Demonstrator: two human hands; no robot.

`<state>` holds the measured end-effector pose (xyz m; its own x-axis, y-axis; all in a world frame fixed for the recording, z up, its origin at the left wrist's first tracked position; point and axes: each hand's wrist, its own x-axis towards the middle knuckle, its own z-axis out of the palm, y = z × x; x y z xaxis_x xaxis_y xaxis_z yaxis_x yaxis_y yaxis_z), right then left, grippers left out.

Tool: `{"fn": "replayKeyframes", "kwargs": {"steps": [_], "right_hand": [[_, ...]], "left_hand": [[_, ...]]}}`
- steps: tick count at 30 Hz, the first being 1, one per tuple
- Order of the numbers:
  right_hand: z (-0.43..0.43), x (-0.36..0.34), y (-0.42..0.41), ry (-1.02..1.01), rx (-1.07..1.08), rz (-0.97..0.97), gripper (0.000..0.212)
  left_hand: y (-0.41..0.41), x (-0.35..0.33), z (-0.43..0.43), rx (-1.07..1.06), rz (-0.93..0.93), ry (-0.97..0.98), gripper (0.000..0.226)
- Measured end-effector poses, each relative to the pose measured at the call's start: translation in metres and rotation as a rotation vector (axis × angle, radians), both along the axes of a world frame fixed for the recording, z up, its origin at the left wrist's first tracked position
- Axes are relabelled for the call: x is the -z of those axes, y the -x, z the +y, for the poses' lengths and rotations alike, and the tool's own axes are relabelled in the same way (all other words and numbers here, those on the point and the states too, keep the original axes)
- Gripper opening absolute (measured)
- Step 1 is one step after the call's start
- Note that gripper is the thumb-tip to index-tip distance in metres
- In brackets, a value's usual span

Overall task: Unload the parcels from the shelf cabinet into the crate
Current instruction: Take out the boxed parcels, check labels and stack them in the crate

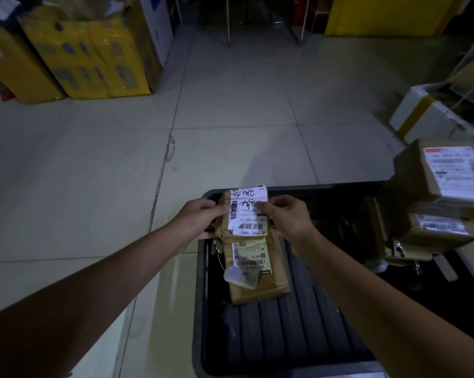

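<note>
- A pale tiled floor (230, 105) stretched across the dim storeroom.
- A black crate (200, 296) with a ribbed bottom sat on the floor directly below the person.
- Yellow-wrapped cartons (94, 58) stood packed together at the far left.
- A stack of labelled cardboard boxes (410, 173) rose at the crate's right side; whether it stood inside the crate or just beside it was hard to tell in the low light.
- A white foam box (421, 113) bound with yellow tape lay on the floor at the far right.
- A brown parcel (260, 285) with a barcode label lay flat in the crate, near its left wall.
- A smaller parcel (248, 211), its white label bearing handwritten marks, was held above the crate's far end, over the brown parcel.
- The left hand (197, 219) gripped the smaller parcel's left edge, fingers curled round it.
- The right hand (287, 216) pinched its right edge, thumb on the label.
- A clear plastic pouch (240, 276) rested on the brown parcel.
</note>
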<state>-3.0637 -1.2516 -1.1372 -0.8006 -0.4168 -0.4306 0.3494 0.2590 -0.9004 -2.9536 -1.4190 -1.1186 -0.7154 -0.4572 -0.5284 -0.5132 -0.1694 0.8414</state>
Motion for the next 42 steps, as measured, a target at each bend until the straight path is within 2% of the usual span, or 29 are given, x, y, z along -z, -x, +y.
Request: {"fn": "replayKeyframes", "kwargs": {"steps": [4,10,18,24,28,32,35,38,42], "right_hand": [[0.001,-0.003,-0.001,0.013,0.008,-0.01,0.021],[0.001,-0.01,-0.003,-0.023,-0.005,0.003,0.025],[0.007,-0.031,-0.005,-0.108,-0.135,0.033,0.02],[0.01,-0.037,-0.001,-0.159,-0.172,0.071,0.022],[0.009,-0.036,0.0,-0.179,-0.179,0.092,0.022],[0.012,-0.038,0.0,-0.223,-0.208,0.12,0.02],[0.021,-0.049,0.004,-0.369,-0.29,0.267,0.021],[0.038,-0.072,0.006,-0.497,-0.354,0.381,0.032],[0.069,-0.116,-0.002,-0.645,-0.452,0.526,0.036]], "left_hand": [[-0.001,0.003,0.0,-0.019,0.004,-0.021,0.04],[-0.003,0.006,-0.002,-0.01,-0.007,-0.029,0.056],[-0.004,-0.001,0.0,0.062,-0.043,0.112,0.044],[0.0,-0.004,-0.004,0.08,-0.084,0.112,0.033],[0.001,-0.006,-0.007,0.135,-0.119,0.171,0.035],[0.006,-0.011,-0.011,0.251,-0.167,0.363,0.034],[0.011,-0.021,-0.011,0.344,-0.232,0.6,0.045],[0.014,-0.041,-0.004,0.449,-0.254,0.828,0.039],[0.023,-0.079,0.019,0.585,-0.245,0.998,0.044]]}}
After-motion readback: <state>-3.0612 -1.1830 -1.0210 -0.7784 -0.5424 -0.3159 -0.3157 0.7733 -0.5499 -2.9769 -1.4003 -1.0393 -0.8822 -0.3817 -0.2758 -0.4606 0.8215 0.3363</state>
